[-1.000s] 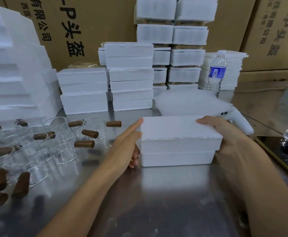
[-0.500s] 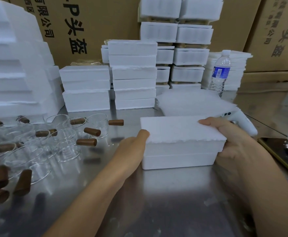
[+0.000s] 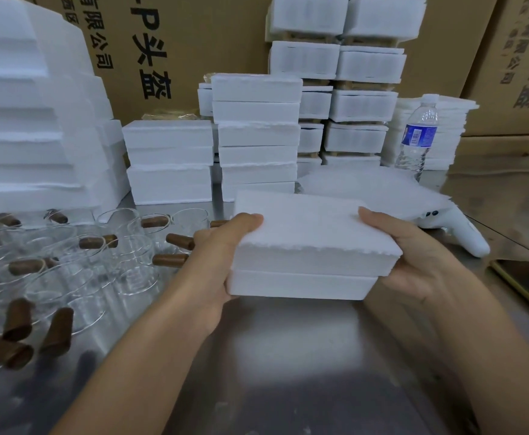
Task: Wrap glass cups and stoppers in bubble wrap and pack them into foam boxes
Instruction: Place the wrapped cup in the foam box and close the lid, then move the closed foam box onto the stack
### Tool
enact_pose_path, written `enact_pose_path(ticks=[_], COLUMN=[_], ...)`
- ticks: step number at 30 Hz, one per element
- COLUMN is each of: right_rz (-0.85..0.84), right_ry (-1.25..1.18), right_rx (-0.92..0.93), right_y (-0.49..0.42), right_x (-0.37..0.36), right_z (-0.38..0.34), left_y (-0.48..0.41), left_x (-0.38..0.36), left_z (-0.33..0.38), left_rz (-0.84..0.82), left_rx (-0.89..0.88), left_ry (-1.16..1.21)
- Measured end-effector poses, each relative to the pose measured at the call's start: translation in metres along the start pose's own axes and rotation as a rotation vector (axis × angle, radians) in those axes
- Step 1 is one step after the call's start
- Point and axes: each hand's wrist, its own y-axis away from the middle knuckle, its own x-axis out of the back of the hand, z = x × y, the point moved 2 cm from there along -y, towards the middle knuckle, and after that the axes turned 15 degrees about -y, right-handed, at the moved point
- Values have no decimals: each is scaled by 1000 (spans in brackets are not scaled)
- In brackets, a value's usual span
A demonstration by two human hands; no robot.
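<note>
Both hands are on the foam box [image 3: 313, 246]: the left hand [image 3: 222, 259] grips its left end, the right hand [image 3: 413, 255] its right end, thumbs on the lid. The box sits dead centre in front of the person, lid on, long axis running left to right between the palms. The glass cups [image 3: 68, 277] and brown stoppers [image 3: 180, 241] lie on the table [image 3: 288, 372] off to the left, nearer the left hand. Sheets of bubble wrap [image 3: 366, 189] sit just behind the box. Opening or stacking looks next. The cartons [image 3: 194, 42] behind read "头盔" and "有限公司". The water bottle [image 3: 417, 136] has a blue label, unreadable.
</note>
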Motion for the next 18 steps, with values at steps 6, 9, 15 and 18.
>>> enact_pose_path(ticks=[6,9,15,18], right_rz=[-72,-100,-136,-114], right_ry=[199,322,252,217], right_rx=[-121,-202,-63,1], right_y=[0,-1,-3,-7], right_x=[-4,-8,-28,-42], right_z=[10,17,36,42], left_y=[8,13,20,19], left_x=[17,29,45,54], left_z=[4,8,10,10], left_rz=[79,157,233,247], left_rx=[-68,-131,-202,-219], left_ry=[43,50,23,-13])
